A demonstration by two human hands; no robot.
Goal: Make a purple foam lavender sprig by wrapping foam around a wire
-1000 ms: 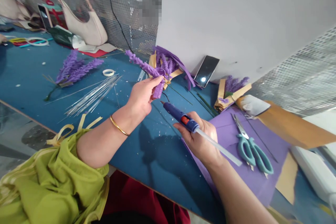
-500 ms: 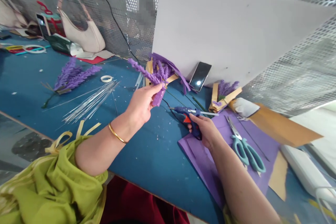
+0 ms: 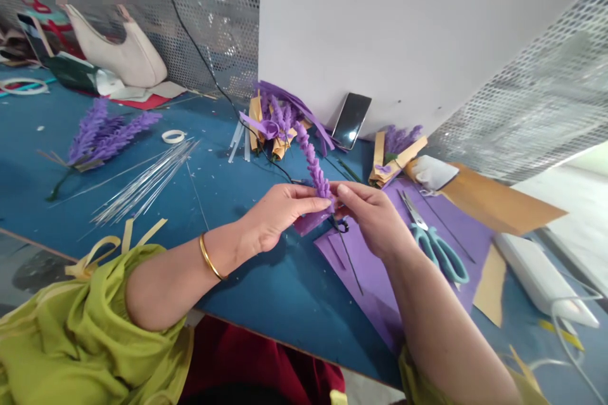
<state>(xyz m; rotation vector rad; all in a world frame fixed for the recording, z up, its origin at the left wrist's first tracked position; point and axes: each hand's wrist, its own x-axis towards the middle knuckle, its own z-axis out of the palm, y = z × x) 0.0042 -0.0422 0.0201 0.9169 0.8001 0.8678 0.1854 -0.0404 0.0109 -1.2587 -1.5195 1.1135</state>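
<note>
A purple artificial lavender sprig stands tilted between my two hands, its flower spike pointing up and its thin dark stem slanting down to the right. My left hand pinches the base of the spike between thumb and fingers. From the other side, my right hand has its fingers closed at the same spot. A purple strip hangs below the left fingers, by the spike's base. What exactly each fingertip grips is partly hidden. The glue gun cannot be made out behind the hands.
Purple sheets lie at right under teal-handled scissors. Small wrapped bouquets and a phone are at the back. Metal wires, a tape roll and a lavender bunch lie left. A black cord trails behind.
My right hand has let go of the glue gun and joined my left hand at the sprig. The sprig has moved right and down, and its spike now points more upright.
</note>
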